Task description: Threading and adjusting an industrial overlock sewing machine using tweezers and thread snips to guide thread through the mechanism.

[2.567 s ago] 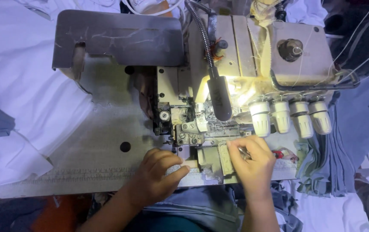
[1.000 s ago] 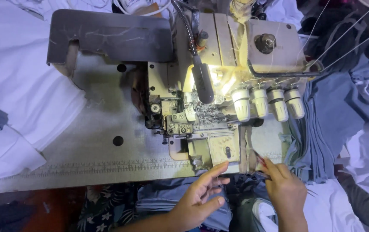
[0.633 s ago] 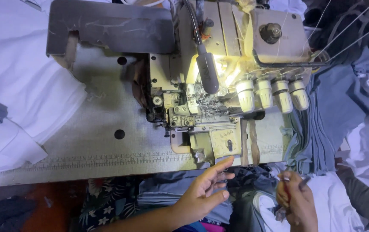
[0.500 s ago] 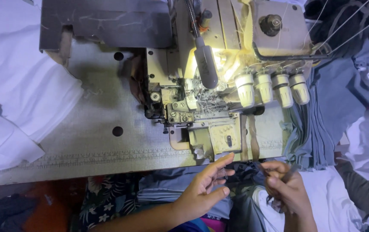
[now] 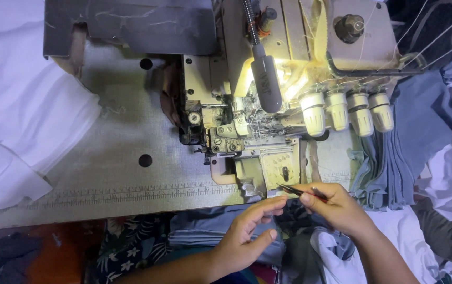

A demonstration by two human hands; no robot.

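**Tweezers at the front edge of the overlock machine**

Worn grey-green tabletop fills most of my view, with white cloth point(image 5: 31, 121) heaped at its left and blue-grey fabric point(image 5: 394, 158) draped over the right edge. An overlock sewing machine point(image 5: 268, 105) sits in the middle, its gooseneck lamp point(image 5: 265, 79) lighting the needle area, and four cream tension knobs point(image 5: 347, 111) stand in a row on its right.

My right hand point(image 5: 341, 208) is closed around a pair of thin tweezers point(image 5: 298, 191), pinched between thumb and fingers, tips pointing left just in front of the machine's bed. My left hand point(image 5: 247, 239) is loosely open with nothing gripped in it; its fingertips point(image 5: 278, 202) are stretched up to meet the tweezer tips. Both hands hover over blue cloth point(image 5: 210, 231) in my lap, below the table edge.

I judge this to be fine thread work: something is being passed or caught at the tweezer tips, though any thread there is too thin to see. The next move calls for a steady, small pinch.
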